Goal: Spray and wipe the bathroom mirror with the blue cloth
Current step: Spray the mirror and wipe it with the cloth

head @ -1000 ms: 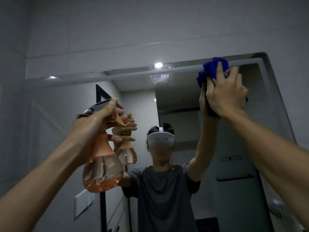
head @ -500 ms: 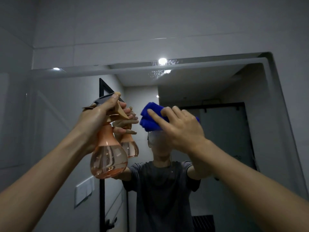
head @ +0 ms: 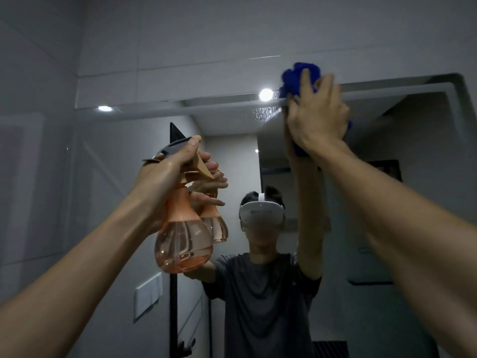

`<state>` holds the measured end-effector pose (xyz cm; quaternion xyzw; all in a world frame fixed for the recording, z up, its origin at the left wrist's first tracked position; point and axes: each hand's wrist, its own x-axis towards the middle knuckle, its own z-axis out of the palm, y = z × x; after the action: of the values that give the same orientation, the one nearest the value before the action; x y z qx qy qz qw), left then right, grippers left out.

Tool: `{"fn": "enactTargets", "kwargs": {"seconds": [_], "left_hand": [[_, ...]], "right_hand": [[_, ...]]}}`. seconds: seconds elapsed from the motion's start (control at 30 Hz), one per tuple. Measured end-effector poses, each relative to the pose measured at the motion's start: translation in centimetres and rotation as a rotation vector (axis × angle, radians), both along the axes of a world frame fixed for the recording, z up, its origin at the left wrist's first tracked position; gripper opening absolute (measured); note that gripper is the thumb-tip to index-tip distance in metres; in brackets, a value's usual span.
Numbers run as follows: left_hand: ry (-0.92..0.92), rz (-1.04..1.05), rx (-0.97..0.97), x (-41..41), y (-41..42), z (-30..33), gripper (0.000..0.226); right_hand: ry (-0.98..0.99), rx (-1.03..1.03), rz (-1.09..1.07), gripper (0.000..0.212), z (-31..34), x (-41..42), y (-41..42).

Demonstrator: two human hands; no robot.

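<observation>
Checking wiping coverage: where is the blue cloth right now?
Upper right of the head view: the blue cloth is pressed by the right hand against the mirror's top edge.

Fluffy blue cloth [head: 300, 76], glossy reflective mirror [head: 413, 156], translucent orange plastic spray bottle [head: 183, 244], matt grey wall tiles [head: 180, 47]

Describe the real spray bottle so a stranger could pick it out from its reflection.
Start at the wall mirror. Left of centre, the left hand grips the spray bottle, peach and bulb-shaped, holding some liquid. Its reflection just to the right is smaller and partly hidden behind it.
</observation>
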<state>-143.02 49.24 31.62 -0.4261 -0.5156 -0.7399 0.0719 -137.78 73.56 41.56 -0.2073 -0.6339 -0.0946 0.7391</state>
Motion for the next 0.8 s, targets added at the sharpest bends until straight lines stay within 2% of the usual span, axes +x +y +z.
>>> {"fn": "enactTargets", "kwargs": {"seconds": [0.2,0.4,0.47,0.6,0.67,0.73,0.8], "left_hand": [[0.016,0.057,0.027,-1.2,-1.5,0.2,0.039],[-0.046,-0.017,0.027,-1.8,-1.1,-0.9,0.037],[-0.069,-0.026,0.037,-1.8,-0.7,-1.1,0.037],[-0.055,-0.022,0.032,-1.6,-0.5,-1.3,0.040],[-0.060,-0.017,0.043,-1.8,-1.0,-1.5,0.040],[-0.074,0.010,0.055,-2.2,-1.8,-1.9,0.040],[-0.080,0.084,0.046,-2.9,-2.9,-2.5,0.041]], "right_hand": [[-0.253,0.386,-0.058,0.061,-5.9,-4.7,-5.5],[-0.401,0.619,-0.117,0.061,-12.5,-2.4,-1.6],[-0.344,0.564,-0.115,0.061,-12.0,-0.9,0.4],[-0.099,0.151,-0.099,0.060,-7.6,1.7,3.1],[-0.040,0.021,-0.082,0.058,-5.9,1.9,3.3],[-0.014,-0.020,-0.089,0.059,-5.7,1.2,2.4],[-0.034,0.038,-0.084,0.060,-6.6,0.2,0.7]]}}
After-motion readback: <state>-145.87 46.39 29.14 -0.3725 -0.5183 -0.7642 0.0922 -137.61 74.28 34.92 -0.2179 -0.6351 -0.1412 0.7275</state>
